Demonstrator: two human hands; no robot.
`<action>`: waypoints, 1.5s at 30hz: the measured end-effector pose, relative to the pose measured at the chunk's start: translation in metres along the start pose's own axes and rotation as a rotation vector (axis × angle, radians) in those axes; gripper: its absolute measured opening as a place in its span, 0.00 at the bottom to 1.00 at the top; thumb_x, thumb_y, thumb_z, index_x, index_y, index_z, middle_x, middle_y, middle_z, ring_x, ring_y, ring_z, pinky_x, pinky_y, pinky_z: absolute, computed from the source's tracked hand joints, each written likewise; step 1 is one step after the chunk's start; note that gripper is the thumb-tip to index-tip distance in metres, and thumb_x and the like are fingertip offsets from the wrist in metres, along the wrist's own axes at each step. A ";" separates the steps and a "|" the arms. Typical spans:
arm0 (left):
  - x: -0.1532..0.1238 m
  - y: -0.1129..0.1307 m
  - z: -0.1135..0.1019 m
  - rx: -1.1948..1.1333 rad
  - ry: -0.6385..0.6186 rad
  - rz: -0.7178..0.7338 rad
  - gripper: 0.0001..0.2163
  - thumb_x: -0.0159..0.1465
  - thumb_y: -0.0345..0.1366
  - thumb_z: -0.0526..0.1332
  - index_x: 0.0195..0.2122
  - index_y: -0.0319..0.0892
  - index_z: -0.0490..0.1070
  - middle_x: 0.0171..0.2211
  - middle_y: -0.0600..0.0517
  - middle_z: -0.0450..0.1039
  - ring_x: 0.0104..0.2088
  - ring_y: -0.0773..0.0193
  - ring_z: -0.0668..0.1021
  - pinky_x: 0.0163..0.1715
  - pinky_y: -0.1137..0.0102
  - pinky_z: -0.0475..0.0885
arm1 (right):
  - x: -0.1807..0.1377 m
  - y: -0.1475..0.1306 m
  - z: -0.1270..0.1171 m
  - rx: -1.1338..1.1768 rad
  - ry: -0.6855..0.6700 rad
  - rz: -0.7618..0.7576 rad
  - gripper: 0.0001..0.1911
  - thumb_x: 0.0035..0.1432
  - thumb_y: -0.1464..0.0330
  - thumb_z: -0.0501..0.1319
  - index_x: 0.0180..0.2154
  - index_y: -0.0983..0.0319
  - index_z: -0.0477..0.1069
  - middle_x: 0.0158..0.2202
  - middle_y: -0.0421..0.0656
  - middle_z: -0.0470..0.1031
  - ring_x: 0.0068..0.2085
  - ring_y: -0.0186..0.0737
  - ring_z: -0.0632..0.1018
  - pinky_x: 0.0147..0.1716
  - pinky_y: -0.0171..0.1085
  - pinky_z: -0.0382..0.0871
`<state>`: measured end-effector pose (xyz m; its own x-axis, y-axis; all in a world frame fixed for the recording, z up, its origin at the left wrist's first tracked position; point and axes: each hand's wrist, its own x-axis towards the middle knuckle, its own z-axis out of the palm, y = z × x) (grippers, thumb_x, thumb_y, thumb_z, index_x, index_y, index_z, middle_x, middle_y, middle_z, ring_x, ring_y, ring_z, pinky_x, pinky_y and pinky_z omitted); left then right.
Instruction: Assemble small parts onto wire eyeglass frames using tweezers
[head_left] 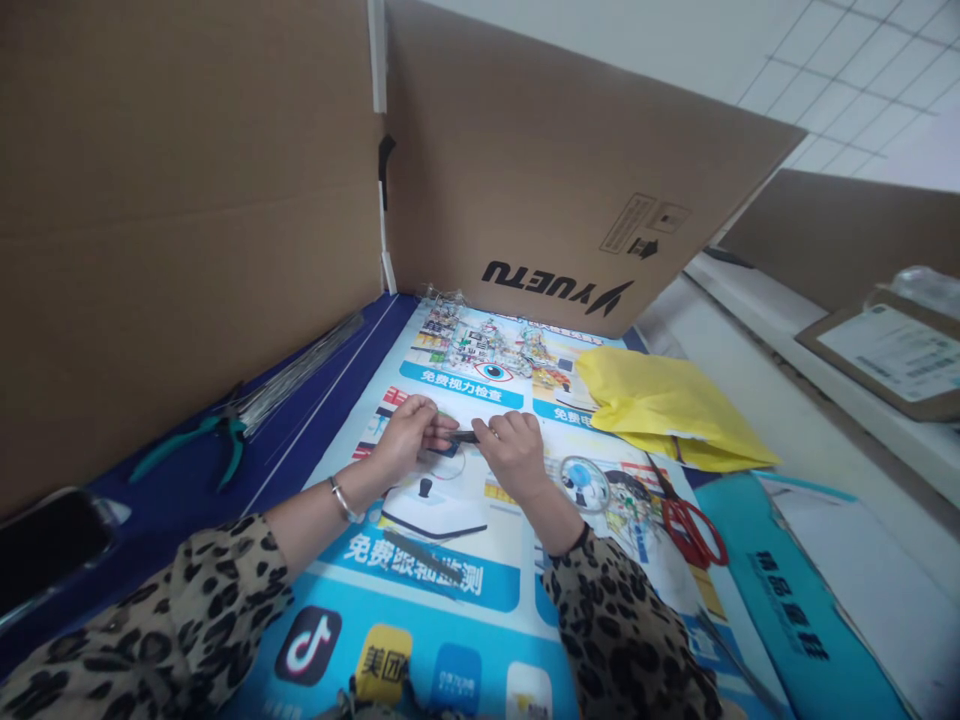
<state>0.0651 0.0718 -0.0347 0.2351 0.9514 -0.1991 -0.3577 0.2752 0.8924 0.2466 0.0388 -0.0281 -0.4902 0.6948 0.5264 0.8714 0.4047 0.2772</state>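
Note:
Both hands meet over the printed poster sheet. My left hand is closed in a pinch, and what its fingertips hold is too small to make out. A slim dark tool sticks out of my right hand, which is wrapped round it. The tool's tip reaches my left fingertips; its exact kind is unclear. Just below the hands a thin wire-like loop faintly shows. Nearer to me, a small bunch of thin dark strips lies on the sheet.
Teal-handled pliers and a wire bundle lie left, near a phone. To the right are red-handled scissors, a yellow bag and a teal packet. Cardboard walls stand behind and left.

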 end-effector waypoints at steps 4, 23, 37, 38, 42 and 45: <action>-0.001 0.002 0.001 0.005 0.012 -0.015 0.08 0.57 0.39 0.57 0.31 0.42 0.58 0.26 0.49 0.76 0.23 0.65 0.77 0.23 0.71 0.72 | 0.000 -0.001 0.000 -0.012 -0.009 -0.003 0.10 0.61 0.69 0.52 0.41 0.58 0.69 0.27 0.42 0.65 0.33 0.39 0.62 0.35 0.41 0.49; -0.001 0.002 0.000 0.039 -0.009 0.015 0.09 0.57 0.41 0.58 0.30 0.43 0.59 0.26 0.50 0.76 0.24 0.65 0.77 0.23 0.71 0.72 | 0.000 -0.002 -0.001 0.004 -0.068 -0.054 0.10 0.60 0.67 0.53 0.42 0.61 0.69 0.26 0.44 0.68 0.32 0.40 0.65 0.33 0.40 0.52; -0.007 0.011 0.001 0.176 -0.133 0.116 0.10 0.58 0.44 0.56 0.31 0.43 0.58 0.27 0.52 0.75 0.25 0.65 0.76 0.24 0.73 0.70 | 0.010 0.000 -0.013 0.298 -0.455 0.099 0.12 0.57 0.57 0.56 0.35 0.58 0.72 0.32 0.42 0.77 0.31 0.38 0.74 0.27 0.34 0.53; -0.007 0.011 0.001 0.192 -0.143 0.124 0.10 0.59 0.44 0.55 0.31 0.43 0.58 0.28 0.52 0.75 0.26 0.65 0.76 0.24 0.73 0.70 | 0.012 0.001 -0.016 0.313 -0.493 0.116 0.12 0.57 0.57 0.56 0.36 0.57 0.73 0.33 0.42 0.77 0.32 0.38 0.74 0.27 0.34 0.54; -0.008 0.011 0.001 0.274 -0.204 0.173 0.10 0.61 0.44 0.53 0.32 0.43 0.58 0.28 0.52 0.75 0.27 0.66 0.76 0.25 0.72 0.70 | 0.017 0.004 -0.028 0.362 -0.640 0.155 0.16 0.57 0.54 0.54 0.36 0.56 0.73 0.33 0.42 0.77 0.33 0.39 0.75 0.27 0.34 0.54; -0.009 0.011 0.000 0.344 -0.249 0.207 0.09 0.62 0.43 0.52 0.33 0.43 0.58 0.28 0.52 0.74 0.28 0.66 0.75 0.27 0.72 0.69 | 0.019 0.007 -0.033 0.407 -0.732 0.163 0.19 0.57 0.52 0.53 0.33 0.58 0.74 0.30 0.42 0.76 0.32 0.38 0.74 0.26 0.33 0.52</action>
<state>0.0591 0.0667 -0.0227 0.4152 0.9076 0.0624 -0.1091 -0.0185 0.9939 0.2444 0.0347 0.0106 -0.3712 0.9153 -0.1565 0.9256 0.3512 -0.1414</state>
